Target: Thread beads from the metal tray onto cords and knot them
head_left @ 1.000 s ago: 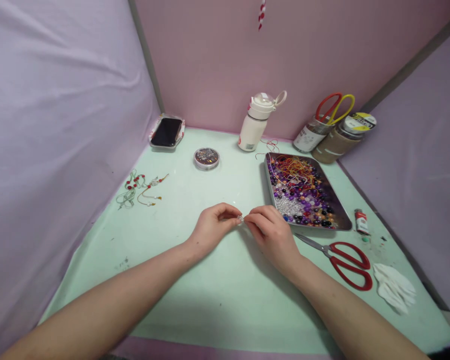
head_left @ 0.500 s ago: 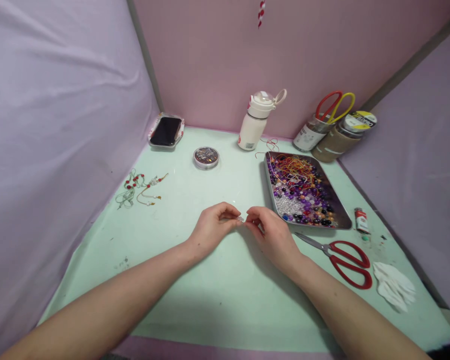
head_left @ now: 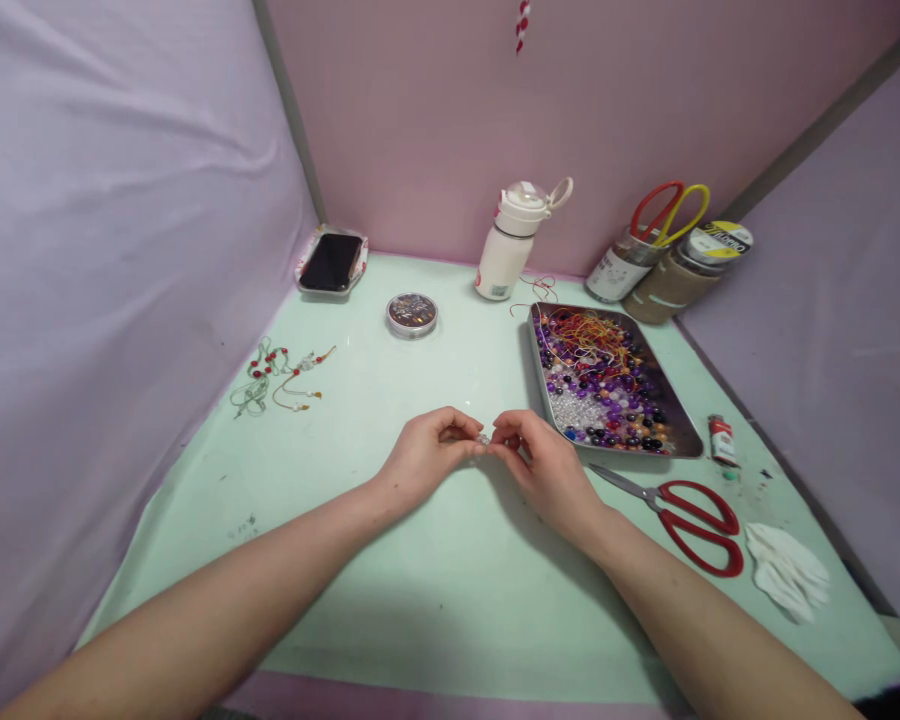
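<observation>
Between my fingertips, over the middle of the table, is a small cluster of clear beads (head_left: 483, 438). My left hand (head_left: 436, 450) pinches it from the left with thumb and forefinger. My right hand (head_left: 540, 462) is closed in a pinch at the cluster's right side; its fingertips almost meet the left ones. Any thread between the fingers is too fine to make out. Just beyond my right hand lies a metal tray (head_left: 682, 440) of purple, black, orange and clear beads with a tangle of coloured cords (head_left: 589, 335).
Red-handled scissors (head_left: 701, 525), a white glove (head_left: 787, 570) and a small red-and-white bottle (head_left: 722, 440) lie at right. A beaded cord (head_left: 285, 375) is at left. Farther back stand a round tin (head_left: 412, 315), a phone (head_left: 334, 262), a white bottle (head_left: 506, 250) and jars (head_left: 675, 280).
The right fingertips have moved slightly closer to the left ones at the bead cluster. Both arms stay nearly in place, and the things on the table are unmoved.
</observation>
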The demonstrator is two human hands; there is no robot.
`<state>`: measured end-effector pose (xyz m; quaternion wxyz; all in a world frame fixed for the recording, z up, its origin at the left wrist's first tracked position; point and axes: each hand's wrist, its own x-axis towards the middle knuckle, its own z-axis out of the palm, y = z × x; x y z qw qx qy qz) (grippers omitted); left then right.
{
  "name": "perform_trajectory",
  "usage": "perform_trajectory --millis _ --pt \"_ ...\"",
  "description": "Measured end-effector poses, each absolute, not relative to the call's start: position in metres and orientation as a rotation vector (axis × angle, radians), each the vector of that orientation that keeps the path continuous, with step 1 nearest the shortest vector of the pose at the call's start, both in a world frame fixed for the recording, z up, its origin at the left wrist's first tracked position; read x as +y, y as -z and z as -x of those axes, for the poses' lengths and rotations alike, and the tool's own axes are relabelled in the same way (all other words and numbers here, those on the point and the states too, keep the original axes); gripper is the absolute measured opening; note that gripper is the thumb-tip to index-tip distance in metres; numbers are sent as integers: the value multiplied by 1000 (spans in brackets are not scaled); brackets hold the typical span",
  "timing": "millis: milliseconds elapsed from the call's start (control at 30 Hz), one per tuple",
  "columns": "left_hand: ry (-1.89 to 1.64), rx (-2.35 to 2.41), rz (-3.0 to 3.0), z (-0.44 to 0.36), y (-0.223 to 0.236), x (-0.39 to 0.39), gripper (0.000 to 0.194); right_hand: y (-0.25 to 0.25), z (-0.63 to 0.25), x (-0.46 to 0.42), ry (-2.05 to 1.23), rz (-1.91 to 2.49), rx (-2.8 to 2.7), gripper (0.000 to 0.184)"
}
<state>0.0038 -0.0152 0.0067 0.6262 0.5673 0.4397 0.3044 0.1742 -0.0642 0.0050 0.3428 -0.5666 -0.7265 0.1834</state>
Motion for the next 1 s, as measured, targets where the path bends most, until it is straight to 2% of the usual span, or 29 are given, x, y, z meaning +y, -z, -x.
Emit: perform_trajectory --millis 367,533,700,1000 --pt "-685 994 -1459 -3 -7 -14 11 -6 -172 -65 -513 1445 -1883 11" --pt "-708 987 -1513 -4 -7 -17 9 -8 -167 -64 -573 1467 -1849 18" --pt "-773 968 -1628 -4 -7 -18 7 -6 -164 -64 -570 1450 -1809 2" --pt "-836 1070 -1422 1 -5 -9 6 -6 -163 -63 -610 1573 -1784 5"
